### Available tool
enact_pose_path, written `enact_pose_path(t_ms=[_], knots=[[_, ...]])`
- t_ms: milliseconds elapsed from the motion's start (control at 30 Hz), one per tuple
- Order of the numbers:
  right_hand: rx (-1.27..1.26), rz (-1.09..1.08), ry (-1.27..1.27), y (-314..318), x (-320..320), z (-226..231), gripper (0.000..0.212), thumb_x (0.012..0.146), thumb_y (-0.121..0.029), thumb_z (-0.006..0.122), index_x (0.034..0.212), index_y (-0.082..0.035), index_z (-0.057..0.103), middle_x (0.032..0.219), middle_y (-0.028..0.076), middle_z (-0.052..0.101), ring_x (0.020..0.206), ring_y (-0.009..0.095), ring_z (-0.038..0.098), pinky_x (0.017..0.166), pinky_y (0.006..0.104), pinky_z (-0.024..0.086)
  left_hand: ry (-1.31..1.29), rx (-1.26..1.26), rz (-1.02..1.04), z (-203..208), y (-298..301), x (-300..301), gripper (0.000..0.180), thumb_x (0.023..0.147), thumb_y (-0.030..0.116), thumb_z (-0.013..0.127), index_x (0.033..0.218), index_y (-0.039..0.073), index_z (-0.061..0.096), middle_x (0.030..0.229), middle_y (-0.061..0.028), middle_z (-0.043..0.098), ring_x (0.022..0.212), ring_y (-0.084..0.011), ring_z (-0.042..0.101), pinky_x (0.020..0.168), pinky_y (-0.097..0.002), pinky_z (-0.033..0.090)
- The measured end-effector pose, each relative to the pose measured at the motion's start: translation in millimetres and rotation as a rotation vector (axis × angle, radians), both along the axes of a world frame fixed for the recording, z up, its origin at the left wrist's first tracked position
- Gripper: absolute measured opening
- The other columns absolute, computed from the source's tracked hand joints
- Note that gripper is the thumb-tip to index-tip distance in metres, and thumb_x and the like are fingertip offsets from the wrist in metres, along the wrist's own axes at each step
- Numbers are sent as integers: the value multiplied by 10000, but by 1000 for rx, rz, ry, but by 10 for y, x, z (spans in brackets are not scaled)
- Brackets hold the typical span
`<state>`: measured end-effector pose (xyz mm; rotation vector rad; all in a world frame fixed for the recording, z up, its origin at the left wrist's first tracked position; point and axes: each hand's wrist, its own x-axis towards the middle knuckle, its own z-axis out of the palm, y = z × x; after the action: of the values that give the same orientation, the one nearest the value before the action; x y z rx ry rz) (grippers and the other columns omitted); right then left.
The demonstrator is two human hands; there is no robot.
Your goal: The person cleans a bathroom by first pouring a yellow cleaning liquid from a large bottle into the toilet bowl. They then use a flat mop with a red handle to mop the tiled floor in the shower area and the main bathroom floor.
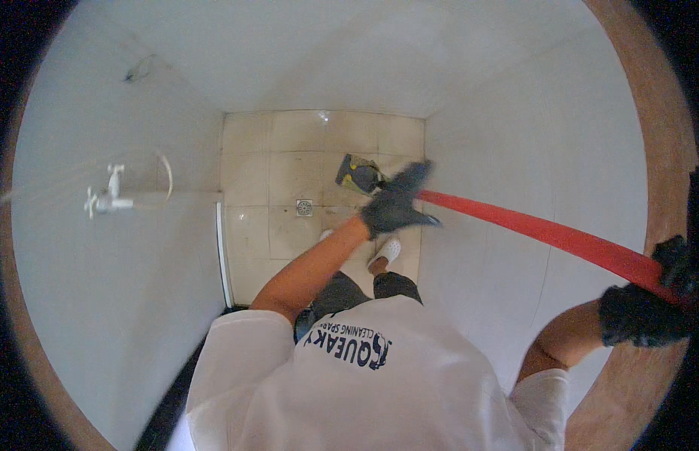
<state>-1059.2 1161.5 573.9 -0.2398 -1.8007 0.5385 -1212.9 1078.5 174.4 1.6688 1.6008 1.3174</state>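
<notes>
A long red pole (545, 230) slants from the right side down toward the floor. My right hand (650, 301), in a black glove, is wrapped round its upper end. My left hand (398, 204), also black-gloved and slightly blurred, is at the pole's lower part with fingers stretched and thumb apart. Just beyond it, a flat yellow-green and dark head (358, 174) rests on the tiles, in line with the pole. My left hand hides the joint between pole and head.
Beige floor tiles (248, 233) hold a square metal drain (304, 208). Pale walls stand close on three sides. A white tap (109, 197) juts from the left wall, near a thin curved hose (168, 174). My white shoe (388, 252) is close below the head.
</notes>
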Motion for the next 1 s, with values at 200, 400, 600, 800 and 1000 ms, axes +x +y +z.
enact_pose_path(t_ms=[200, 400, 600, 800, 1000], knots=[[-462, 158, 422, 651, 157, -701, 140, 840, -166, 528, 809, -30, 540, 623, 46, 478, 549, 164, 440, 531, 333, 393, -188, 42, 130, 935, 881, 383, 596, 641, 419, 770, 1106, 101, 575, 953, -122, 632, 952, -325, 590, 815, -431, 455], [-252, 382, 276, 920, 385, -274, 175, 870, -314, 464, 804, -178, 553, 636, -33, 466, 626, 180, 528, 529, 404, 408, 29, -176, 230, 285, 1124, 539, 245, 713, 374, 674, 822, 165, 607, 765, -83, 640, 748, -323, 629, 666, -449, 482], [-560, 819, 257, 1252, 252, -263, 223, 865, -341, 446, 711, -180, 455, 606, -22, 394, 542, 176, 461, 491, 355, 411, 0, -182, 542, 213, 1216, 699, 254, 713, 384, 684, 816, 169, 595, 767, -77, 639, 766, -324, 631, 673, -446, 480], [-602, 1109, 132, 1709, 212, -709, 281, 871, -324, 544, 891, -44, 562, 682, 41, 522, 665, 180, 504, 691, 377, 419, -44, -153, 488, 1186, 1115, 754, 283, 749, 421, 639, 883, 173, 611, 828, -96, 659, 795, -331, 633, 701, -458, 488], [-830, 1043, -79, 1645, 171, -1083, 292, 907, -284, 476, 986, -8, 528, 778, 91, 493, 802, 247, 497, 967, 476, 379, 126, -304, 461, 750, 1018, 194, 287, 769, 404, 606, 936, 172, 618, 886, -110, 661, 858, -339, 630, 719, -481, 491]])
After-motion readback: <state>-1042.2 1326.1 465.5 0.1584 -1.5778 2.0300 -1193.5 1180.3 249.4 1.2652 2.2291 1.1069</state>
